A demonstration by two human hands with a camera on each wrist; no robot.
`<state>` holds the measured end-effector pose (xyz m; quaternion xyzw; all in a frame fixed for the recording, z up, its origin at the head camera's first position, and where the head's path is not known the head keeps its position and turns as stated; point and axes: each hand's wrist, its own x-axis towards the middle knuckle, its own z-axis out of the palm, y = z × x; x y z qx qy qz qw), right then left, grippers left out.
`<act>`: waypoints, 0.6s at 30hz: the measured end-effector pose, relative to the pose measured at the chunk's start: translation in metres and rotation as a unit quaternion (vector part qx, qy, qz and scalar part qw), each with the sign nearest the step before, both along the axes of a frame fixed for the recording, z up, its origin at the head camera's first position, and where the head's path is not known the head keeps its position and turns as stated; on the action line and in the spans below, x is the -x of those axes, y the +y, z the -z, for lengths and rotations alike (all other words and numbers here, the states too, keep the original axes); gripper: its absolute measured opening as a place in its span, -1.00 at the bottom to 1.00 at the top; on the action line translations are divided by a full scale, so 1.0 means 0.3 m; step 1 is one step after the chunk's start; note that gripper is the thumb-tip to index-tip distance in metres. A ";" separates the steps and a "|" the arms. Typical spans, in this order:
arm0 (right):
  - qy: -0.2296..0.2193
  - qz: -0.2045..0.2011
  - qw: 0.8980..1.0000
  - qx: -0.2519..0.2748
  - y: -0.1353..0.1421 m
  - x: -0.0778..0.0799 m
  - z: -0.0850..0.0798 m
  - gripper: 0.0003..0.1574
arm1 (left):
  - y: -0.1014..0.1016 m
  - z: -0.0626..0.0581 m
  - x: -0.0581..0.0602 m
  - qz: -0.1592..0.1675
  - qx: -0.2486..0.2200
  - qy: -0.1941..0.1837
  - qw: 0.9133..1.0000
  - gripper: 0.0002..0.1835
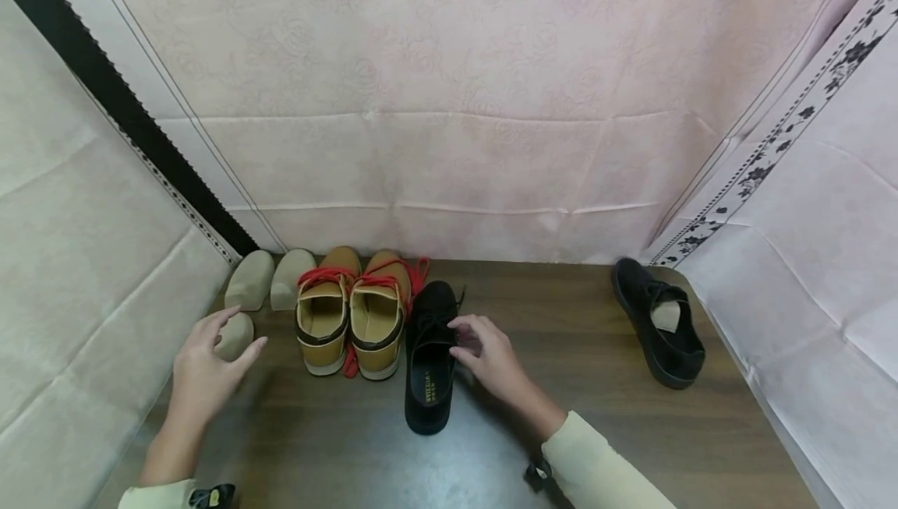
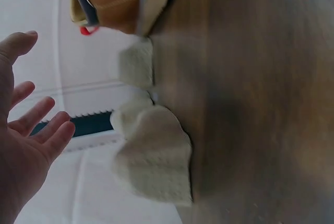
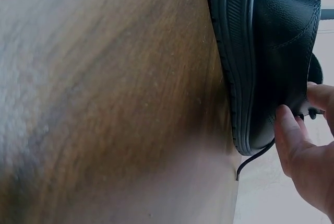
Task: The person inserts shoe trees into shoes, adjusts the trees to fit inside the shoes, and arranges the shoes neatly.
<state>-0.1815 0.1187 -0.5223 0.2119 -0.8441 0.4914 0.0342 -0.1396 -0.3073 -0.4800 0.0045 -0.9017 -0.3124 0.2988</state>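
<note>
**Right hand beside a black lace-up shoe, the matching shoe well apart**

My right grip (image 1: 491, 355) is spread, its thumb and fingertips at the right side of the black shoe (image 1: 429, 361) near the laces; I cannot tell how firmly they press. The shoe stands flat, toe toward the back wall, just right of the tan shoes (image 1: 377, 353), its heel sticking out nearer me. To line it up well, I would nudge it forward low along the sole, clear of their red laces (image 1: 417, 275). My left grip (image 1: 206, 369), also spread, hovers near a pale slipper (image 1: 236, 339). The other black shoe (image 1: 648, 330) sits far right, angled.
</note>
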 end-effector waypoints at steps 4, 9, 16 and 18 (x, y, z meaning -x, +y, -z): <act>0.006 0.002 1.000 0.001 -0.001 0.000 0.000 -0.50 | -0.038 0.027 0.002 -0.007 -0.011 -0.014 1.000 -0.31; 0.003 0.004 1.000 -0.002 0.000 0.001 -0.002 -0.50 | -0.076 0.045 0.004 -0.026 -0.026 -0.064 0.997 -0.30; 0.004 -0.001 1.000 -0.005 0.002 0.002 -0.003 -0.50 | -0.111 0.054 0.003 -0.038 -0.026 -0.120 0.992 -0.27; 0.007 -0.003 1.000 -0.006 0.002 0.002 -0.003 -0.50 | -0.118 0.059 0.003 -0.042 -0.030 -0.136 0.989 -0.27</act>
